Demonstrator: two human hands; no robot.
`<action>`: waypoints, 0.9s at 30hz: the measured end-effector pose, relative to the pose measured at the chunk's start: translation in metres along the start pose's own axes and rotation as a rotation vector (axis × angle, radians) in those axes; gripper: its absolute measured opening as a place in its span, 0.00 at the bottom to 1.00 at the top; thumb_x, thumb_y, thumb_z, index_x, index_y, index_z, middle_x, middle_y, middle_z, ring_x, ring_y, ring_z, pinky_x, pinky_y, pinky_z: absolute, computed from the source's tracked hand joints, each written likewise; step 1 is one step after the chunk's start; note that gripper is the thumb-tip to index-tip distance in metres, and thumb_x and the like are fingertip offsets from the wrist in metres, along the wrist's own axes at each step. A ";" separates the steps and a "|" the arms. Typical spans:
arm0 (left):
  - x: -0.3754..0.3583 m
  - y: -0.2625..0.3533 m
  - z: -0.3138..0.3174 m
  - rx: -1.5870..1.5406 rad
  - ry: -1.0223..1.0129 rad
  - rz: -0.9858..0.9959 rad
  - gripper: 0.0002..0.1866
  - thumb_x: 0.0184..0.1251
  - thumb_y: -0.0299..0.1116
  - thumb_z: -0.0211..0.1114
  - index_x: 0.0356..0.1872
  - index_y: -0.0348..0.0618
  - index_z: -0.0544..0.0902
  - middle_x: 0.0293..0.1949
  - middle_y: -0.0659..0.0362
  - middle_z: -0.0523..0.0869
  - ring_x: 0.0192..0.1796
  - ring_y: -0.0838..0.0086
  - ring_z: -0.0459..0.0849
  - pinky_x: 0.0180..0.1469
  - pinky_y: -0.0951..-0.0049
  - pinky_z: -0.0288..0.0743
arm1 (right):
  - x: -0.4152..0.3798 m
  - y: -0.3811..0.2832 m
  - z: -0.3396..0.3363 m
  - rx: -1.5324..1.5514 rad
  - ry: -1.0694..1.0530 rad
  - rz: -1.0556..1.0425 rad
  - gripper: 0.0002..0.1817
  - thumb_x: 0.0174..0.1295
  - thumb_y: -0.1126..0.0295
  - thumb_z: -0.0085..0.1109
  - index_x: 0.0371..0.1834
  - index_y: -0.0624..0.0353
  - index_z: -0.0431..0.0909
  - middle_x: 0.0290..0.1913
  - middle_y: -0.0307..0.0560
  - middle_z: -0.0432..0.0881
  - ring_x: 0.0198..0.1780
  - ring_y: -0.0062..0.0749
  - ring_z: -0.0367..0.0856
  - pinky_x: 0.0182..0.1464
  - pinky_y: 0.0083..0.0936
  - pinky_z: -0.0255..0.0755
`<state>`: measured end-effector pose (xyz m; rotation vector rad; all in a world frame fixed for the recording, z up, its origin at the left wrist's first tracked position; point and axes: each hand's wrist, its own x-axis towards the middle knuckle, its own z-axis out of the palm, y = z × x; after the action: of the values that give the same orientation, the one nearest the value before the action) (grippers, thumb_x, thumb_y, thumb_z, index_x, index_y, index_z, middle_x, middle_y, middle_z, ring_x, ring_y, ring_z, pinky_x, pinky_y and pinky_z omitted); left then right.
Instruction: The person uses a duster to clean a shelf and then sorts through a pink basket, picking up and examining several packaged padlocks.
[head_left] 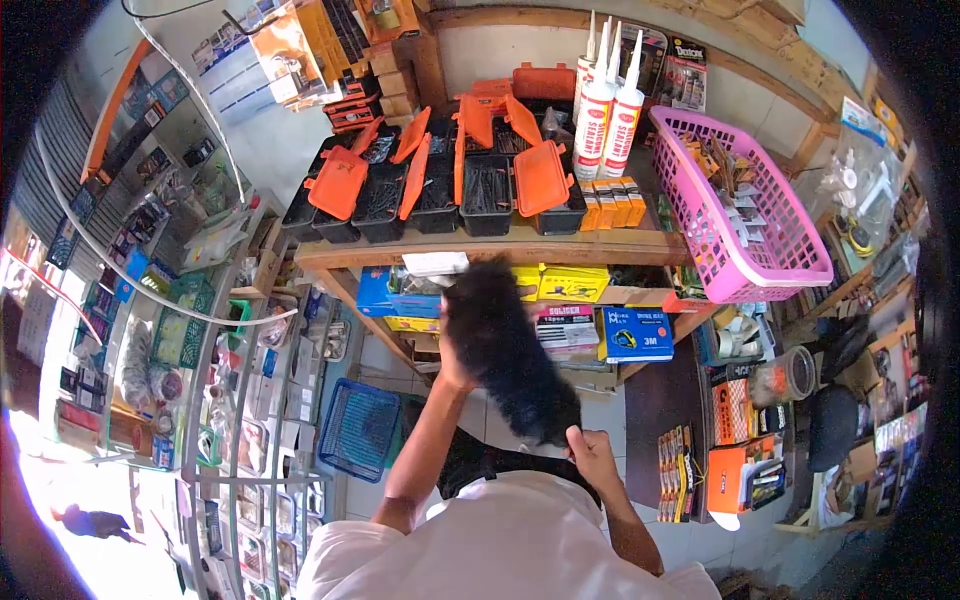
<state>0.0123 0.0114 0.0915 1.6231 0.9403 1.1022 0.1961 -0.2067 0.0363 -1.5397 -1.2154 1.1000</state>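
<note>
Item in hand: one long black fluffy piece (515, 350), centre of the frame, held in the air in front of the brown wooden shelf (640, 246). Right hand (592, 455): closed on its lower end. Left hand (455, 365): against its upper left side, fingers mostly hidden; grip cannot be told.

Progress: the piece is up and in hand, apparently mid-handling; which stock has been dealt with and which remains cannot be judged.

Containers, upper centre: black plastic boxes (485, 222) with orange hinged lids (543, 178), several raised, dark screws or nails inside. Upper right: pink perforated plastic basket (775, 265), holding small packets (745, 215). Right: clear plastic jar (797, 372), contents blurred; below it, open orange carton (726, 478) with slim packaged goods. Left of centre, low: blue plastic mesh basket (360, 430), no contents discernible.
</note>
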 end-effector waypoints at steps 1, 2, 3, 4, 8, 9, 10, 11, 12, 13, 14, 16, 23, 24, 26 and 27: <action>-0.010 0.048 -0.004 -0.525 0.005 -0.107 0.35 0.75 0.60 0.36 0.71 0.44 0.62 0.67 0.48 0.69 0.68 0.55 0.70 0.71 0.50 0.61 | 0.001 -0.004 -0.001 -0.032 0.005 0.021 0.32 0.72 0.49 0.50 0.15 0.63 0.76 0.14 0.39 0.75 0.20 0.20 0.71 0.25 0.26 0.66; -0.015 0.074 -0.005 -1.051 0.011 -0.215 0.36 0.73 0.62 0.37 0.71 0.44 0.62 0.67 0.48 0.69 0.69 0.54 0.69 0.71 0.49 0.60 | 0.002 -0.005 -0.002 -0.033 0.007 0.021 0.32 0.72 0.49 0.50 0.15 0.63 0.76 0.14 0.39 0.75 0.20 0.20 0.71 0.25 0.26 0.66; -0.015 0.065 -0.003 -1.031 0.017 -0.200 0.39 0.72 0.64 0.37 0.71 0.44 0.61 0.68 0.48 0.68 0.70 0.54 0.67 0.72 0.50 0.58 | 0.002 -0.006 -0.002 -0.071 -0.064 0.005 0.32 0.72 0.49 0.49 0.15 0.63 0.76 0.14 0.39 0.75 0.20 0.20 0.72 0.26 0.26 0.66; -0.010 0.038 -0.002 -1.121 -0.363 0.132 0.39 0.73 0.65 0.35 0.72 0.44 0.59 0.68 0.49 0.68 0.69 0.55 0.68 0.71 0.52 0.61 | 0.002 -0.006 -0.002 -0.106 -0.135 -0.012 0.32 0.72 0.49 0.49 0.15 0.63 0.76 0.14 0.38 0.75 0.20 0.20 0.72 0.26 0.26 0.66; -0.013 0.049 -0.005 -1.138 -0.186 -0.101 0.39 0.73 0.63 0.35 0.74 0.44 0.55 0.70 0.49 0.65 0.69 0.55 0.68 0.71 0.53 0.61 | 0.006 -0.004 -0.001 0.031 -0.005 0.051 0.32 0.72 0.48 0.49 0.15 0.64 0.77 0.14 0.38 0.75 0.20 0.20 0.71 0.25 0.25 0.66; -0.013 0.058 -0.004 -1.044 -0.018 -0.170 0.39 0.73 0.63 0.36 0.74 0.44 0.55 0.70 0.49 0.64 0.69 0.55 0.68 0.71 0.53 0.60 | 0.007 -0.004 -0.002 0.002 -0.062 0.055 0.32 0.72 0.48 0.49 0.16 0.64 0.77 0.14 0.38 0.75 0.20 0.20 0.71 0.25 0.25 0.66; -0.011 0.048 -0.003 -1.044 -0.017 -0.171 0.39 0.73 0.63 0.36 0.74 0.44 0.55 0.70 0.49 0.64 0.69 0.55 0.68 0.71 0.53 0.60 | 0.007 -0.005 -0.002 -0.025 -0.118 0.060 0.33 0.72 0.47 0.49 0.16 0.64 0.77 0.15 0.38 0.75 0.20 0.20 0.71 0.25 0.25 0.66; -0.006 0.033 -0.004 -1.080 -0.184 -0.109 0.39 0.74 0.62 0.36 0.74 0.43 0.56 0.70 0.49 0.65 0.69 0.55 0.68 0.71 0.53 0.61 | 0.008 -0.008 -0.001 -0.023 -0.117 0.061 0.33 0.72 0.47 0.49 0.16 0.64 0.77 0.15 0.38 0.75 0.20 0.20 0.71 0.25 0.25 0.66; -0.003 0.019 -0.004 -1.111 -0.354 -0.046 0.38 0.74 0.61 0.37 0.74 0.43 0.56 0.69 0.49 0.66 0.69 0.56 0.68 0.70 0.54 0.61 | 0.008 -0.013 0.000 0.044 -0.071 0.069 0.33 0.71 0.47 0.49 0.16 0.63 0.77 0.14 0.37 0.74 0.20 0.20 0.71 0.25 0.24 0.65; -0.011 0.036 -0.004 -1.469 -0.400 0.048 0.35 0.76 0.59 0.38 0.73 0.43 0.59 0.69 0.49 0.68 0.69 0.57 0.68 0.70 0.54 0.62 | 0.009 -0.016 0.001 0.111 -0.025 0.076 0.33 0.71 0.46 0.49 0.16 0.63 0.77 0.14 0.36 0.73 0.19 0.19 0.70 0.25 0.24 0.65; -0.014 0.062 0.001 -1.044 0.006 -0.163 0.37 0.75 0.61 0.38 0.73 0.43 0.58 0.69 0.49 0.67 0.69 0.57 0.68 0.71 0.53 0.60 | 0.010 -0.016 0.000 0.111 -0.022 0.077 0.33 0.71 0.46 0.49 0.16 0.63 0.77 0.14 0.36 0.73 0.19 0.19 0.70 0.25 0.24 0.65; -0.018 0.047 0.001 -0.989 -0.010 -0.261 0.38 0.74 0.61 0.40 0.72 0.42 0.59 0.69 0.50 0.68 0.69 0.58 0.68 0.71 0.55 0.60 | 0.010 -0.014 -0.001 0.249 -0.101 0.206 0.33 0.71 0.45 0.48 0.15 0.61 0.75 0.15 0.35 0.72 0.19 0.18 0.69 0.24 0.22 0.63; -0.025 0.045 0.024 -1.141 0.158 -0.352 0.26 0.73 0.53 0.50 0.62 0.44 0.71 0.51 0.56 0.82 0.50 0.63 0.82 0.51 0.65 0.79 | 0.024 -0.009 0.007 0.292 -0.010 0.213 0.33 0.72 0.46 0.47 0.14 0.60 0.74 0.15 0.33 0.71 0.20 0.17 0.68 0.25 0.22 0.63; -0.026 0.026 0.022 -1.141 0.159 -0.351 0.26 0.73 0.53 0.50 0.62 0.44 0.71 0.51 0.56 0.82 0.50 0.63 0.82 0.51 0.65 0.79 | 0.023 -0.007 0.007 0.292 -0.012 0.213 0.33 0.72 0.46 0.47 0.14 0.60 0.74 0.15 0.33 0.71 0.20 0.17 0.68 0.25 0.22 0.63; -0.028 0.012 0.019 -1.350 -0.214 -0.113 0.30 0.77 0.57 0.40 0.65 0.45 0.70 0.57 0.57 0.79 0.57 0.68 0.79 0.58 0.64 0.74 | 0.017 -0.013 0.005 -0.001 -0.120 0.001 0.32 0.72 0.46 0.48 0.16 0.61 0.76 0.16 0.34 0.73 0.20 0.18 0.69 0.26 0.23 0.64; -0.028 0.005 0.019 -1.350 -0.216 -0.115 0.30 0.77 0.57 0.40 0.65 0.45 0.70 0.57 0.57 0.79 0.57 0.68 0.79 0.58 0.64 0.74 | 0.017 -0.009 0.005 0.029 -0.106 0.018 0.32 0.72 0.47 0.48 0.17 0.63 0.77 0.16 0.35 0.74 0.21 0.19 0.70 0.27 0.23 0.65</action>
<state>0.0217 -0.0213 0.0866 0.5218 0.0112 1.0490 0.1911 -0.1884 0.0416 -1.4889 -1.2534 1.2194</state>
